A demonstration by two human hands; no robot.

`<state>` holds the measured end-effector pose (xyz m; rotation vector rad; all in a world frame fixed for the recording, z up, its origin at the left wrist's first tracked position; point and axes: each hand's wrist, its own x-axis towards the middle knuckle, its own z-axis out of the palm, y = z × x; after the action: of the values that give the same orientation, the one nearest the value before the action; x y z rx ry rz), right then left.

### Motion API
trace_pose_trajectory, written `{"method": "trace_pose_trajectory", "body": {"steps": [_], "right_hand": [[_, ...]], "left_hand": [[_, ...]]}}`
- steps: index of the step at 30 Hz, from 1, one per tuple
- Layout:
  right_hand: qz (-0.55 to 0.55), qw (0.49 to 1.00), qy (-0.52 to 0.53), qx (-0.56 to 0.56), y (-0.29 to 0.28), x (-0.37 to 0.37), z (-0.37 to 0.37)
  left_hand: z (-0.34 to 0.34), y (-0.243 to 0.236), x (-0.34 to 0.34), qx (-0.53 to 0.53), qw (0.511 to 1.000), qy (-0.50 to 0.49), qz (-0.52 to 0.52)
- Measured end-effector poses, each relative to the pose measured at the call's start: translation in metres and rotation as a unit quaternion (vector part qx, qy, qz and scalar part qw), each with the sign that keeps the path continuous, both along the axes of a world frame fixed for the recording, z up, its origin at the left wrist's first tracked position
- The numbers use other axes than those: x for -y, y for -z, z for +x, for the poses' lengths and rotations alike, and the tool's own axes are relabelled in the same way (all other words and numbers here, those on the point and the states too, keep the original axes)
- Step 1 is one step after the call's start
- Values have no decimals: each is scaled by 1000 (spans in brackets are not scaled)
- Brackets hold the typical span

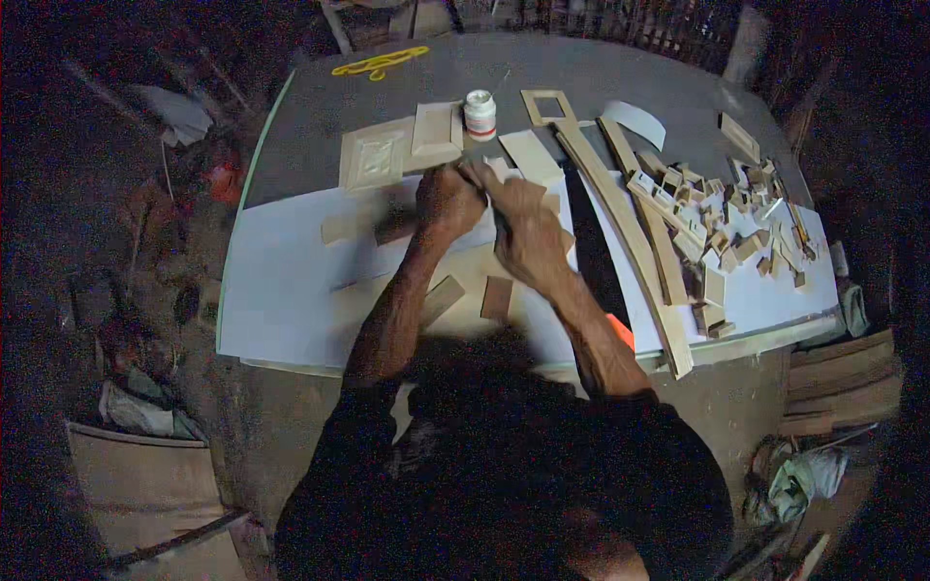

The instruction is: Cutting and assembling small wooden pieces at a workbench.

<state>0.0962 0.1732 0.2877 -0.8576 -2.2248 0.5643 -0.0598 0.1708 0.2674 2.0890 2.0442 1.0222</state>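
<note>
Over the middle of the table my left hand point(450, 205) is closed, its fingertips meeting those of my right hand point(530, 232). My right hand is also closed, its fingers bent. Whatever they pinch between them is too small and blurred to name. Just beyond the fingers stands a white jar point(480, 116) with a red band. Below the hands lie a pale wooden board point(387, 302), a light wooden block point(445, 298) and a dark brown block point(497, 297). A small pale block point(339, 229) rests left of my left hand. Another pale board point(531, 157) lies beyond my right hand.
Two framed wooden panels, one pale panel point(373, 155) and one smaller panel point(438, 130), lie beside the jar. A yellow hanger point(381, 62) is at the far edge. Long wooden strips point(625, 242) run down the right, next to a heap of small wood offcuts point(717, 208).
</note>
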Motion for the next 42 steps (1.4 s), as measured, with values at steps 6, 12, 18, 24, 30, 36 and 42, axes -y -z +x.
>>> {"method": "trace_pose_trajectory", "body": {"steps": [6, 12, 18, 24, 30, 36, 42], "right_hand": [[-26, 997, 67, 7, 19, -6, 8], [-120, 968, 91, -200, 35, -21, 35], [-254, 917, 72, -299, 32, -24, 29], [-254, 917, 20, -306, 21, -20, 13], [-129, 955, 28, -266, 19, -20, 4], [136, 987, 81, -36, 17, -27, -4], [19, 992, 121, 16, 7, -28, 8]], "left_hand": [[-4, -20, -4, 82, 997, -7, -5], [-7, -12, 1, -22, 996, 12, 88], [0, -14, 6, 52, 996, 56, 47], [7, -16, 5, 331, 930, 122, -103], [1, 5, -7, 577, 796, 182, -19], [-3, 11, -13, 565, 815, 112, -53], [0, 5, -9, 250, 960, -41, 120]]}}
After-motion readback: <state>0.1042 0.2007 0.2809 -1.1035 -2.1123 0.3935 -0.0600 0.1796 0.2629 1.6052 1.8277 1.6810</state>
